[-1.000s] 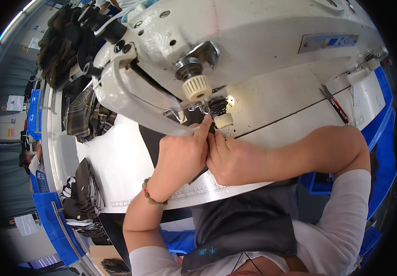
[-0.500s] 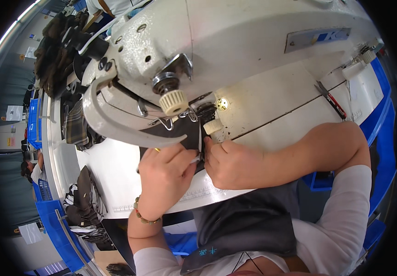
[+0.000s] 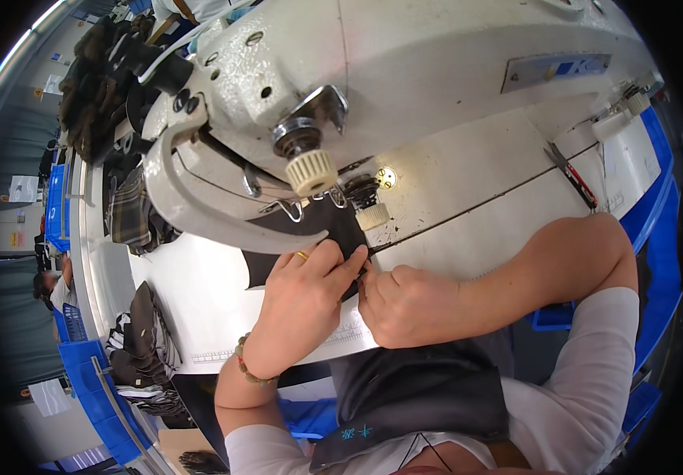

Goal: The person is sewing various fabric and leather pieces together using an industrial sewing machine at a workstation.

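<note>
A piece of dark fabric (image 3: pixel 343 226) lies on the sewing machine's white bed, partly beneath the machine head (image 3: pixel 428 71). My left hand (image 3: pixel 303 293), with a ring and a beaded bracelet, rests over the fabric. Its thumb and forefinger are pinched together at the fabric's right edge. Close against it, my right hand (image 3: pixel 401 305) has its fingers curled and closed on the same edge. The fingertips nearly meet, and the bit of cloth between them is mostly hidden. The curved white lever (image 3: pixel 222 226) passes just above my left knuckles.
Red-handled snips (image 3: pixel 575 178) lie on the bed at the right. Striped and dark cloth pieces (image 3: pixel 145 336) are piled at the left, with a plaid piece (image 3: pixel 131 214) farther back. Blue bins (image 3: pixel 96 396) stand at the left. Another person (image 3: pixel 60 289) sits far left.
My left hand has shifted right and its thumb now reaches the fabric's edge. A white bit seen at its fingertips is out of sight. My right hand has dropped slightly toward me.
</note>
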